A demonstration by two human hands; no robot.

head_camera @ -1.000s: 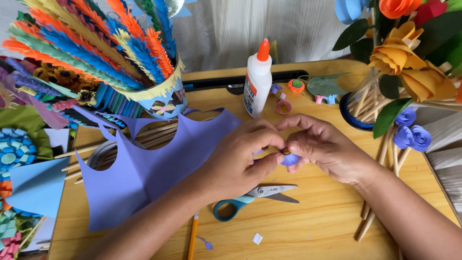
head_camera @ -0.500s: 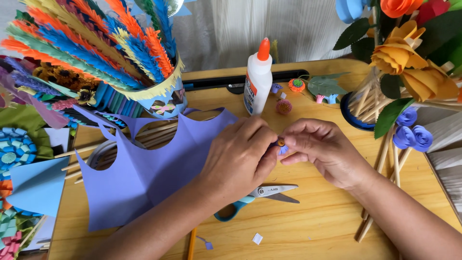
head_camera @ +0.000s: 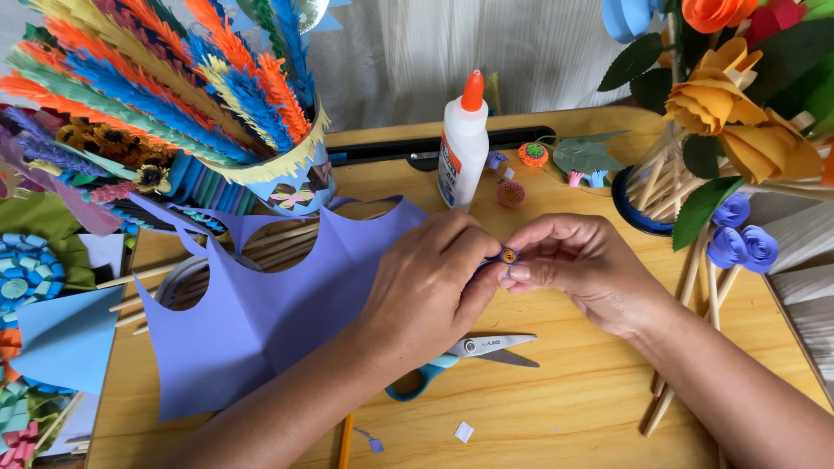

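Observation:
My left hand (head_camera: 430,291) and my right hand (head_camera: 578,265) meet over the middle of the wooden table (head_camera: 591,408). Between their fingertips they pinch a small rolled coil of purple paper with an orange centre (head_camera: 507,256). A large cut sheet of purple paper (head_camera: 261,304) lies flat under my left wrist. Blue-handled scissors (head_camera: 460,356) lie shut on the table just below my hands.
A white glue bottle with an orange cap (head_camera: 462,143) stands behind my hands. A cup of coloured paper feathers (head_camera: 261,174) is at back left. A pot of paper flowers on sticks (head_camera: 721,113) stands right. Small paper coils (head_camera: 532,155) and wooden sticks (head_camera: 678,373) lie about.
Both hands have lifted slightly and turned the small paper coil, so its orange centre now faces up between the fingertips.

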